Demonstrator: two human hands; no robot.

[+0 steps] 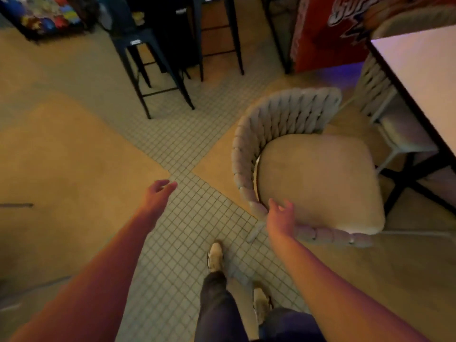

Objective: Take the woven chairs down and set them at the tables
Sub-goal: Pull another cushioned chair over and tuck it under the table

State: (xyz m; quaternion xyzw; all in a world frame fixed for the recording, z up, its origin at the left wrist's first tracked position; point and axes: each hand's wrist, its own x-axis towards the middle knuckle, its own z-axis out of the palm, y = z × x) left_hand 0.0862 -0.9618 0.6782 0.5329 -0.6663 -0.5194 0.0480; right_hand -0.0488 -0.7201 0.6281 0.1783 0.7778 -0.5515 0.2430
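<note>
A woven chair (308,164) with a grey braided back and a beige seat cushion stands upright on the floor, right of centre, next to the white table (424,77). My right hand (281,215) hovers at the near end of its woven armrest, fingers spread, holding nothing. Over the tiled floor to the left, my left hand (159,193) is stretched out with fingers apart and empty. A second woven chair (385,112) is tucked under the table's far side.
Black metal bar stools (153,70) stand at the back by a dark counter. A red cabinet with lettering (328,33) is at the back right. The table's black cross base (409,178) spreads on the floor. My feet (216,257) are on the tiled strip.
</note>
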